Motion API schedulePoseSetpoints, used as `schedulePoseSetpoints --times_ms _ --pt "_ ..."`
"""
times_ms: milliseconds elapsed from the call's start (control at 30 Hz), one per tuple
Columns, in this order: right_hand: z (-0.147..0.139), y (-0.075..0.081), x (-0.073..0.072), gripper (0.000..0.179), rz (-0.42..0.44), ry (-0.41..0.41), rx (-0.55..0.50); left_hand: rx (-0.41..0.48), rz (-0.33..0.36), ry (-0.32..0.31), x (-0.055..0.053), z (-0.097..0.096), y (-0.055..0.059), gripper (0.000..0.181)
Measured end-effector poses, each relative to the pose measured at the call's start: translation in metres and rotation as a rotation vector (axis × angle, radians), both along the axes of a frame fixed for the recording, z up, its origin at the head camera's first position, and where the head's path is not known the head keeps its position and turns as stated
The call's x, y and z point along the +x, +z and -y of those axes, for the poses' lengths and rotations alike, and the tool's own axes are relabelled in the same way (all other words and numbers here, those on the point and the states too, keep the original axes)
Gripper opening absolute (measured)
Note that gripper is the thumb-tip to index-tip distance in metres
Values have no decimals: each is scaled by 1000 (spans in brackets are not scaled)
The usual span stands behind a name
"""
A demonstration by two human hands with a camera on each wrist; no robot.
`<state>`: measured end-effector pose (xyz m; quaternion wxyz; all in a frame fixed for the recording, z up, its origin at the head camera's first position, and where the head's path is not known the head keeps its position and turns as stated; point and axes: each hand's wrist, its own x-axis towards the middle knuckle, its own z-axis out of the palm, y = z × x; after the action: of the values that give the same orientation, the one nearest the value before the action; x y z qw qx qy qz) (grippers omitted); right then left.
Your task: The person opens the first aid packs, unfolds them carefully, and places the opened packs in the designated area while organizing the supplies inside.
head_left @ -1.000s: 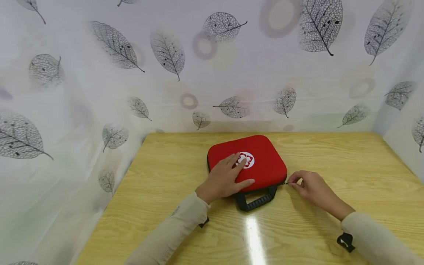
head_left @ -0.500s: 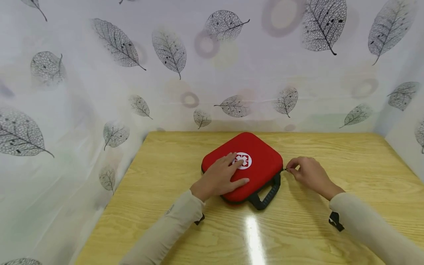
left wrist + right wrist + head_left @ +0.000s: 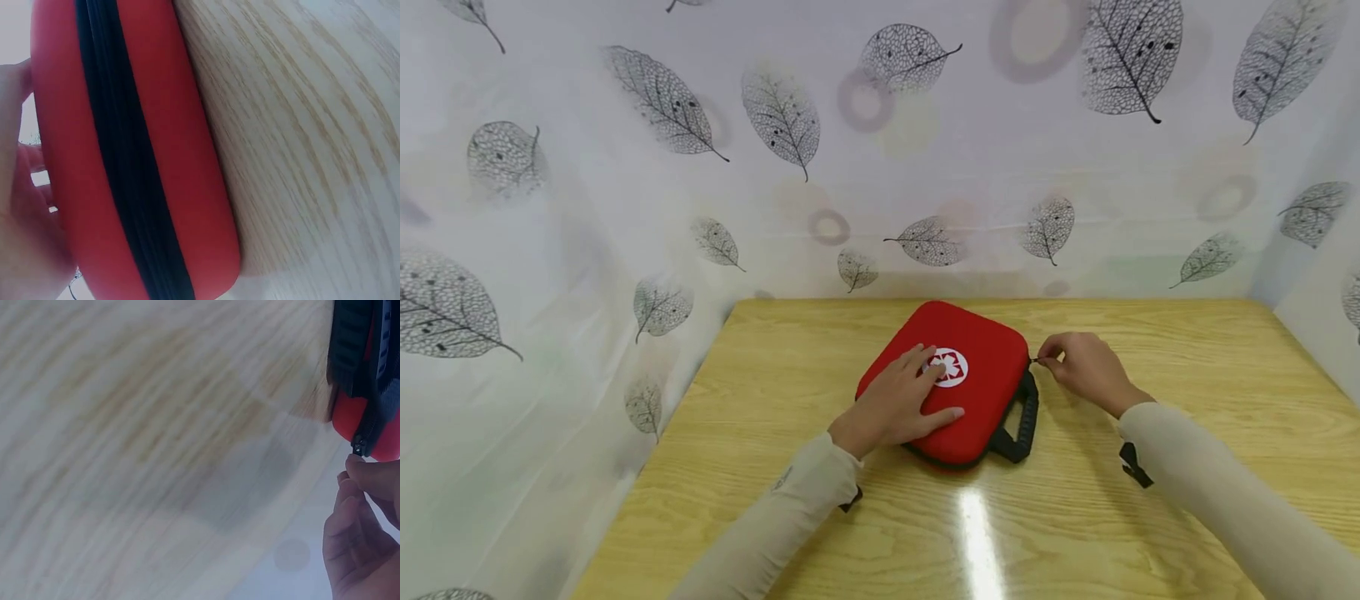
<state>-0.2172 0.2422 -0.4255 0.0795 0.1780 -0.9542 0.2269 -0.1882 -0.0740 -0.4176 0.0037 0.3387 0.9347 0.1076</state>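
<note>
A red zippered case (image 3: pixel 981 337) with a white round emblem lies turned at an angle on the table. My left hand (image 3: pixel 891 400) rests flat on its lid, fingers spread and reaching the emblem. At the case's right corner my right hand (image 3: pixel 1084 367) pinches a small zipper pull (image 3: pixel 358 445) between thumb and forefinger. The black handle (image 3: pixel 1022 421) sticks out from the right side, just below that hand. In the left wrist view the black zipper band (image 3: pixel 128 150) runs along the case's side and looks closed there.
The wooden table (image 3: pixel 760 350) reaches back to a leaf-patterned curtain (image 3: pixel 955 150) hanging behind and along the sides. A bright light reflection (image 3: pixel 977 533) lies on the wood in front of the case.
The case has turned counterclockwise under my left hand, its handle swinging from the front to the right. My right hand has moved away from me and slightly left, still pinching the zipper pull.
</note>
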Motion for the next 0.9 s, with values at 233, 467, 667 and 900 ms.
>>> schedulePoseSetpoints --times_ms 233,467,667,900 --pt "3 -1 -15 7 -2 -4 5 7 2 -27 -1 -2 -2 70" --pt "3 0 -28 6 -2 -7 -7 -6 -19 -31 1 -3 -2 71" --pt "3 -3 -37 6 27 -3 -28 9 -18 -34 6 -6 -5 74" --pt "-2 -10 -43 8 70 -15 -97 24 -34 -45 6 -10 -13 78"
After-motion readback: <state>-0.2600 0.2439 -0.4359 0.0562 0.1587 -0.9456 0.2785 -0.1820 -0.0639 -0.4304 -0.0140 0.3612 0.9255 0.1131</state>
